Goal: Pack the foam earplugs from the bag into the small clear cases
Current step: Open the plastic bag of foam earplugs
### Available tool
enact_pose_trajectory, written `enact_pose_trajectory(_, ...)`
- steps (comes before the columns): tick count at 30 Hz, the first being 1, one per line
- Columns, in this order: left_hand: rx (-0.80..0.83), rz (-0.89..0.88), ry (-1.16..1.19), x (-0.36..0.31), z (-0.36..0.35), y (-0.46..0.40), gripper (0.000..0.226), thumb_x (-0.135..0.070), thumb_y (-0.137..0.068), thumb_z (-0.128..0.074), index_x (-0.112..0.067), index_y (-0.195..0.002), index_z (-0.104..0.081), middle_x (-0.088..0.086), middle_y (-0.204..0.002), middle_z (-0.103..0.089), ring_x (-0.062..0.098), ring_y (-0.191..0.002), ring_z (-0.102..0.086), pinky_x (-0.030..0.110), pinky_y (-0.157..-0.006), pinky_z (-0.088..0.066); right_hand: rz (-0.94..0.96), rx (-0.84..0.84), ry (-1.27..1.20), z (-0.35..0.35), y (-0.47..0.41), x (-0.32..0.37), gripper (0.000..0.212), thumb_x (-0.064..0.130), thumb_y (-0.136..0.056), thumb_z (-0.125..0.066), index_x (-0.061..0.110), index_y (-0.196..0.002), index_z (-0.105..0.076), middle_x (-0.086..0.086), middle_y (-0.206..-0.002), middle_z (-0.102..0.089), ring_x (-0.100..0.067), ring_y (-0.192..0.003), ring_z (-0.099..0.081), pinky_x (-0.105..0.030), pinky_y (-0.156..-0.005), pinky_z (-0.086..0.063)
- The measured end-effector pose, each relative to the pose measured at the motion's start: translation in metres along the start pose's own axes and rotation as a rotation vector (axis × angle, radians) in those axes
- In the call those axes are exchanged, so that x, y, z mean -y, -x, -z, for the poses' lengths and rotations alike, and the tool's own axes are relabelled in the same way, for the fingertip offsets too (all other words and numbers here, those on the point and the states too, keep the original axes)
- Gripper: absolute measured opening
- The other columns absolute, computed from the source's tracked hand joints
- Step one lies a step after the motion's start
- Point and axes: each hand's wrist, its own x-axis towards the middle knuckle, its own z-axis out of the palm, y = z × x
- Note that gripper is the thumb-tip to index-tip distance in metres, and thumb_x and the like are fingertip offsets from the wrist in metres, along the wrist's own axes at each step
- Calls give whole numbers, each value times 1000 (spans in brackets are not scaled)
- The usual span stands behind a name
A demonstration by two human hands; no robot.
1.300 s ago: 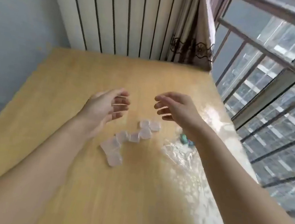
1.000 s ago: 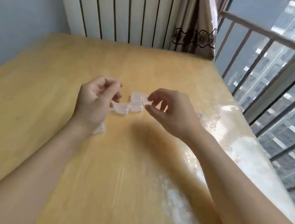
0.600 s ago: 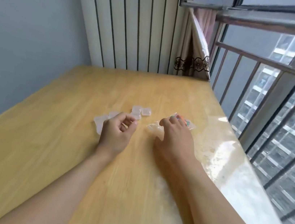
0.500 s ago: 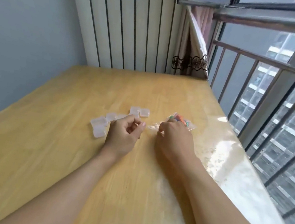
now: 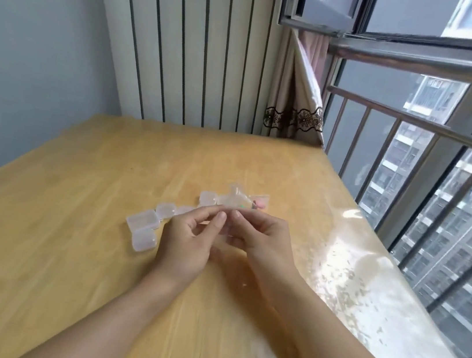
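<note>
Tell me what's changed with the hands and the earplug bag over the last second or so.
Both hands came together on the bag of earplugs: the left hand and right hand now pinch its near edge and have lifted it off the wooden table. Before, the bag lay flat under the right hand and the left held nothing. The small clear cases still lie scattered on the table, closed.

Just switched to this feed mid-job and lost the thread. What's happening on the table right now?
A person is holding the small clear bag of earplugs just above the wooden table, the left hand and right hand pinching its near edge, apparently to open it. The small clear cases lie in a loose row to the left and behind the hands, lids apparently shut. No earplug looks packed yet.
</note>
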Motion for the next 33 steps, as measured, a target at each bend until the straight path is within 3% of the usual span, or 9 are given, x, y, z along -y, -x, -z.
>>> enact_pose_trajectory(2,-41,-57,-81,5,-1,-4,19,-15,-96,-65,-29,-99,-75,-6,-88,-75,9,-77,-69,31,-62,-58,7,-27,3,2,-3,-4,16,15,-95,-68,4,-98,-80,-32,-97,-72,-49,-97,-69,-61,-93,-54)
enact_pose_trajectory(6,-102,-61,-69,12,1,-7,13,-14,-91,-71,-24,-98,-66,4,-75,-64,17,-60,-59,37,-57,-52,-55,-56,-42,4,-6,-6,14,12,-86,-77,-2,-88,-79,-40,-95,-65,-33,-83,-65,-62,-93,-53)
enact_pose_trajectory(9,-82,-15,-19,7,2,-7,4,-8,-93,-67,-11,-91,-67,5,-76,-70,12,-60,-66,28,-53,-55,-67,-60,-42,6,-6,-6,19,10,-79,-82,-7,-83,-76,-29,-78,-69,-27,-72,-64,-43,-77,-60)
enact_pose_trajectory(12,-63,22,16,6,4,-8,10,-6,-93,-67,-13,-87,-70,7,-77,-75,18,-68,-75,29,-57,-58,-39,-44,-14,5,-5,-6,32,12,-77,-84,-16,-81,-69,-16,-67,-63,-19,-60,-55,-24,-59,-50)
enact_pose_trajectory(16,-37,58,76,6,4,-8,11,-7,-93,-67,-14,-89,-75,11,-86,-79,24,-80,-78,33,-64,-61,-13,25,68,8,-1,-5,19,15,-89,-75,-4,-87,-76,-10,-71,-65,-17,-68,-60,-26,-67,-53)
enact_pose_trajectory(20,-22,58,89,5,0,-7,12,-7,-87,-75,-4,-99,-76,14,-89,-79,20,-79,-77,29,-64,-62,-21,48,54,14,0,-7,15,8,-95,-65,5,-94,-79,-9,-76,-68,-16,-74,-64,-30,-72,-55)
enact_pose_trajectory(23,-5,22,43,5,-3,-5,16,-6,-87,-74,-1,-102,-77,14,-87,-79,13,-72,-75,26,-63,-61,-27,32,61,14,-3,-8,12,10,-92,-70,2,-91,-79,-9,-72,-67,-16,-71,-61,-26,-70,-53)
enact_pose_trajectory(27,32,-17,8,8,-1,-5,12,-11,-91,-71,-5,-92,-81,17,-76,-76,18,-67,-73,31,-65,-62,-2,14,120,11,-5,-12,12,8,-89,-74,2,-79,-74,-5,-65,-67,-12,-63,-59,-23,-65,-51)
enact_pose_trajectory(33,29,-16,-21,9,-1,-6,20,-10,-96,-64,-2,-85,-79,12,-69,-73,19,-64,-74,34,-62,-63,-18,68,101,15,-8,-12,12,8,-87,-76,0,-79,-73,-6,-67,-68,-9,-58,-58,-18,-60,-50)
